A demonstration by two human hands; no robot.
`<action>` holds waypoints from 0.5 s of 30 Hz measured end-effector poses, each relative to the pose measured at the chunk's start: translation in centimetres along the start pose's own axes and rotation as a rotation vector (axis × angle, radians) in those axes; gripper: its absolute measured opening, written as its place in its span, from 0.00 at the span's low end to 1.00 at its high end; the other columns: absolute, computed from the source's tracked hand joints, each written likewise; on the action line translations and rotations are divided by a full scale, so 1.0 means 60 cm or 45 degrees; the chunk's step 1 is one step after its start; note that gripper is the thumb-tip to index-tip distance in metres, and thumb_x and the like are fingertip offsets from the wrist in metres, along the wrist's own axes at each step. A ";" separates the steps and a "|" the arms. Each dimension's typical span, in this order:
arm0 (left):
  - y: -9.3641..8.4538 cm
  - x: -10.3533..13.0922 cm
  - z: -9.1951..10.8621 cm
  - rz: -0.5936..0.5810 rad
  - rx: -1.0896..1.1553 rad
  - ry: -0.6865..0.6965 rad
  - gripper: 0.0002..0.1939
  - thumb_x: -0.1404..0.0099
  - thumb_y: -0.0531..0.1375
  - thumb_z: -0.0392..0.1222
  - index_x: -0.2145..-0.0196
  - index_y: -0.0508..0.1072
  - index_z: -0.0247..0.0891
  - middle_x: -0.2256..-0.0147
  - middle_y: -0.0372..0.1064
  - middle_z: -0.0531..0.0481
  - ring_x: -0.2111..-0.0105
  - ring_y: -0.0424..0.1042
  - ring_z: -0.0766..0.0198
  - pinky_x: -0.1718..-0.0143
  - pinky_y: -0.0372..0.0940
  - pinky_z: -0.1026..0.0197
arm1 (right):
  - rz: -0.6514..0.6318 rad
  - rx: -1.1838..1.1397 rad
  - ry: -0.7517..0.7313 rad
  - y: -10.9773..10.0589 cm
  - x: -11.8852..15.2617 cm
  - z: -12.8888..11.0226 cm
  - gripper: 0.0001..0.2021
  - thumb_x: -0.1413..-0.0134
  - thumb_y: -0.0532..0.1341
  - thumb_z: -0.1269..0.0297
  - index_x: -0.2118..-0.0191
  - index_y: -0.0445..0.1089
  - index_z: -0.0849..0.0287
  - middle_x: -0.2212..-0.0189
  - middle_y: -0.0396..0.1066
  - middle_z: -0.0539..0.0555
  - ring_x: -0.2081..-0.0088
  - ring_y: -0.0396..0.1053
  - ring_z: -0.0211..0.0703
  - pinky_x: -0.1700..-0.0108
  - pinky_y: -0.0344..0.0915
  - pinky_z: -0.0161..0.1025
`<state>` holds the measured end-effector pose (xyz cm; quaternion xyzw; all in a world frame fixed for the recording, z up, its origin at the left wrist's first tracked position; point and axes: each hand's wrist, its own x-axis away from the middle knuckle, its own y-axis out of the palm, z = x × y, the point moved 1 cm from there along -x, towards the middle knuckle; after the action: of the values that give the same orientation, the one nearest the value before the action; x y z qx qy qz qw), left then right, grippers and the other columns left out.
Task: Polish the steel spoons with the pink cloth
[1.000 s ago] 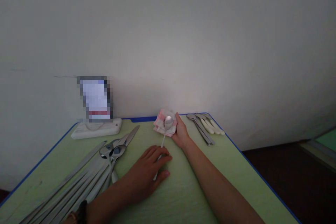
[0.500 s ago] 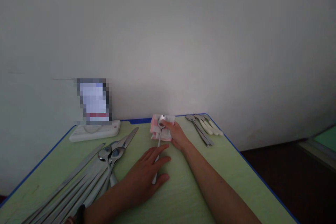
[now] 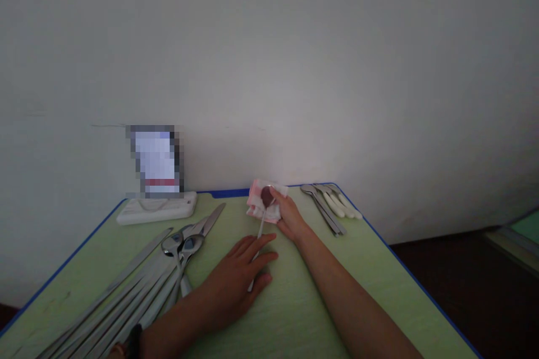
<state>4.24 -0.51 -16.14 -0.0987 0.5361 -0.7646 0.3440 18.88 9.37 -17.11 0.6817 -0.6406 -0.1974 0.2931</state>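
A dining room: cutlery (image 3: 126, 286) on a green table (image 3: 379, 269) (plain wall behind).
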 end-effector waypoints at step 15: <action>0.000 0.000 0.002 -0.010 0.014 -0.041 0.17 0.34 0.49 0.39 0.47 0.63 0.43 0.39 0.49 0.49 0.43 0.54 0.57 0.41 0.52 0.47 | -0.077 -0.316 0.095 -0.017 -0.013 -0.008 0.11 0.47 0.50 0.69 0.67 0.71 0.61 0.73 0.75 0.52 0.65 0.72 0.43 0.53 0.66 0.46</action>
<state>4.29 -0.62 -16.08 -0.1112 0.5257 -0.7673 0.3500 19.87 10.20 -17.48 0.6659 -0.5791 -0.2585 0.3929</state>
